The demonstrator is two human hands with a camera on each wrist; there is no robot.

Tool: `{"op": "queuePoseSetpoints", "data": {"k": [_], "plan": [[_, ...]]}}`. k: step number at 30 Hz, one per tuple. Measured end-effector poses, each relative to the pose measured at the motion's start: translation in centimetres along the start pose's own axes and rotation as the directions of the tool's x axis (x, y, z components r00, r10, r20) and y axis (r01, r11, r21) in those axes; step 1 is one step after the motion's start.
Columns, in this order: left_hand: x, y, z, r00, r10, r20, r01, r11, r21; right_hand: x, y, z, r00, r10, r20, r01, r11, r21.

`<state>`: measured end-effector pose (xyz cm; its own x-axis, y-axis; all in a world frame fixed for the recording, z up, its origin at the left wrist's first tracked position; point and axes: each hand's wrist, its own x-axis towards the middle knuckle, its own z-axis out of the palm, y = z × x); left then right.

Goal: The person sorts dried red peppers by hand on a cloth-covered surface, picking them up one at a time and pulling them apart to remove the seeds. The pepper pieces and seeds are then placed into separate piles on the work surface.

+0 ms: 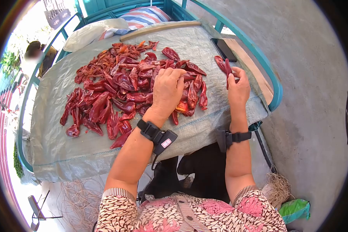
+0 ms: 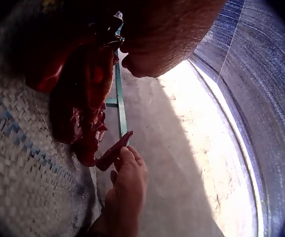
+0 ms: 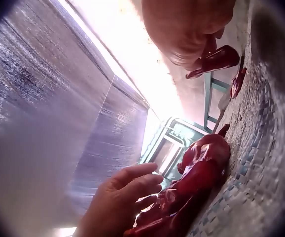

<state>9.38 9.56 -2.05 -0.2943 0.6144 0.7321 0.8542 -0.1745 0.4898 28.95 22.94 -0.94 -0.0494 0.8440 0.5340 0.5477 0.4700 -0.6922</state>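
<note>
A wide pile of dried red chili peppers (image 1: 135, 83) lies on a woven plastic sheet (image 1: 54, 131). My left hand (image 1: 167, 89) reaches over the pile's right side, fingers loosely bent. In the right wrist view, the left hand (image 3: 123, 195) shows spread fingers beside the peppers (image 3: 201, 165), with nothing gripped between them. Right of the pile, my right hand (image 1: 239, 87) pinches one chili pepper (image 1: 228, 69) between thumb and fingers. That held pepper (image 2: 114, 152) slants upward in the left wrist view. Another pepper (image 1: 220, 63) lies just beyond the right hand.
A black phone (image 1: 223, 49) lies at the sheet's right edge, near a wooden board (image 1: 255, 73). Teal rails (image 1: 247, 40) border the cart bed. A wooden strip (image 1: 158, 30) and striped sack (image 1: 149, 17) are at the back. A person (image 1: 46, 58) is beyond the left rail.
</note>
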Motion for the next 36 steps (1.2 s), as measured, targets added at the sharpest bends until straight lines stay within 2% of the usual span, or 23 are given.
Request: {"op": "queuePoseSetpoints", "data": {"k": [1, 4, 7, 10, 11, 14, 17, 20, 23, 26, 29, 32, 33, 35, 36], "plan": [[0.0, 0.0, 0.0, 1.000, -0.002, 0.002, 0.002, 1.000, -0.001, 0.1, 0.7, 0.8, 0.970, -0.204, -0.134, 0.184, 0.971, -0.152], [0.0, 0.1, 0.0, 1.000, -0.002, 0.007, 0.002, 1.000, 0.002, 0.7, 0.6, 1.7, 0.947, -0.322, -0.018, 0.317, 0.938, -0.138], [0.0, 0.0, 0.0, 1.000, -0.013, 0.017, 0.013, 1.000, 0.010, 0.3, 0.1, 4.1, 0.940, -0.236, 0.246, 0.179, 0.956, 0.233], [0.0, 0.1, 0.0, 1.000, -0.018, 0.026, 0.018, 1.000, 0.011, -0.1, -0.2, 5.0, 0.864, -0.348, 0.363, 0.387, 0.921, -0.039], [0.0, 0.1, 0.0, 1.000, -0.013, 0.028, 0.013, 1.000, 0.015, -0.2, -0.1, 5.3, 0.870, -0.316, 0.379, 0.363, 0.930, -0.057], [-0.1, 0.1, 0.0, 0.999, -0.013, 0.042, 0.012, 1.000, 0.025, -0.4, -0.3, 4.6, 0.832, -0.343, 0.436, 0.450, 0.877, -0.168], [-0.1, 0.0, 0.1, 0.997, -0.026, 0.067, 0.024, 0.999, 0.034, -0.1, -0.9, 4.4, 0.833, -0.320, 0.452, 0.458, 0.857, -0.237], [-0.1, -0.1, 0.1, 0.997, -0.028, 0.076, 0.025, 0.999, 0.041, 0.2, -0.3, 4.8, 0.847, -0.312, 0.431, 0.396, 0.911, -0.119], [-0.2, -0.2, 0.2, 0.996, -0.017, 0.084, 0.013, 0.999, 0.049, 0.1, -0.1, 4.9, 0.850, -0.350, 0.394, 0.441, 0.882, -0.169], [-0.2, -0.2, 0.2, 0.996, -0.013, 0.091, 0.009, 0.999, 0.051, 0.0, 0.5, 5.0, 0.922, -0.306, 0.237, 0.332, 0.940, -0.078], [-0.2, -0.4, 0.3, 0.995, -0.015, 0.096, 0.011, 0.999, 0.051, 0.3, 0.2, 4.4, 0.963, -0.266, -0.038, 0.262, 0.961, -0.082], [-0.2, -0.3, 0.2, 0.995, -0.021, 0.102, 0.017, 0.999, 0.045, -0.1, -1.8, 1.8, 0.992, -0.076, 0.104, 0.076, 0.997, 0.008], [-0.2, -0.3, 0.2, 0.995, -0.018, 0.098, 0.013, 0.999, 0.045, -0.2, -2.6, 0.9, 0.972, -0.024, 0.234, 0.030, 0.999, -0.022], [-0.2, -0.3, 0.2, 0.995, -0.018, 0.100, 0.013, 0.999, 0.049, -0.7, -3.9, -0.5, 0.876, 0.092, 0.474, -0.051, 0.994, -0.099], [-0.2, -0.4, 0.2, 0.994, -0.022, 0.106, 0.016, 0.998, 0.053, -1.1, -3.7, -0.5, 0.845, 0.072, 0.530, -0.014, 0.994, -0.112]]}}
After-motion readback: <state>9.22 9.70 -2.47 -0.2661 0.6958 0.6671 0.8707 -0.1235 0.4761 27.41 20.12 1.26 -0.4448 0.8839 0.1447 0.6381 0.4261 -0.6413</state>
